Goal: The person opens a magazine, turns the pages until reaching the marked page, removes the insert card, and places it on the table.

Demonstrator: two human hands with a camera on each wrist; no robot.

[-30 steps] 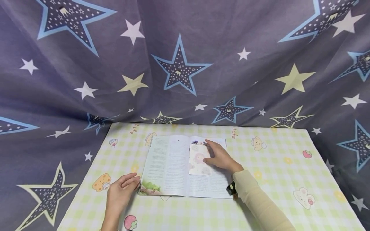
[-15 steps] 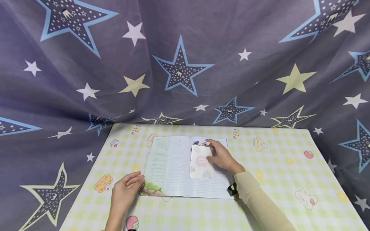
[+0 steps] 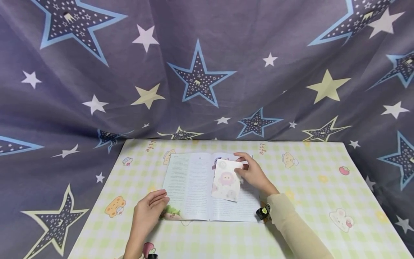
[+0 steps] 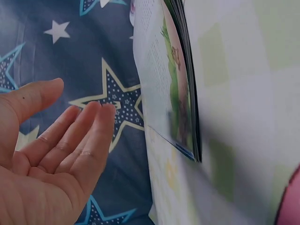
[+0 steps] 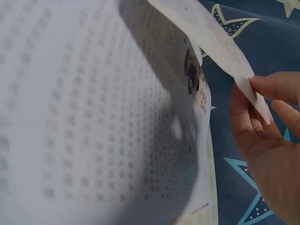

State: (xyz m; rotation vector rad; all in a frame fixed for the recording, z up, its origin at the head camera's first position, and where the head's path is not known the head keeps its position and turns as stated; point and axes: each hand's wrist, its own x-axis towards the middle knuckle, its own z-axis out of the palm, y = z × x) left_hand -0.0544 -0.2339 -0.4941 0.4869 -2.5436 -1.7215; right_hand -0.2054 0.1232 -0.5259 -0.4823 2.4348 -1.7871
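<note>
An open book (image 3: 198, 194) lies on the table, printed with text on both pages and a green picture at its lower left corner. Over the right page, my right hand (image 3: 255, 176) pinches the upper right corner of a white card (image 3: 227, 183) with a pink cartoon figure. That corner is raised off the page, as the right wrist view shows, with thumb on one face of the card (image 5: 220, 44) and fingers behind. Beside the book's left edge, my left hand (image 3: 148, 210) hovers with fingers loosely bent; its palm (image 4: 42, 197) holds nothing.
A green-and-white checked tablecloth (image 3: 307, 201) with cartoon prints covers the table. Behind it hangs a dark star-patterned cloth (image 3: 245, 86). A black wrist device (image 3: 263, 212) sits at the right sleeve.
My right hand has taken the card by its upper right corner and lifted it, tilting it. My left hand has moved right, to the book's left edge.
</note>
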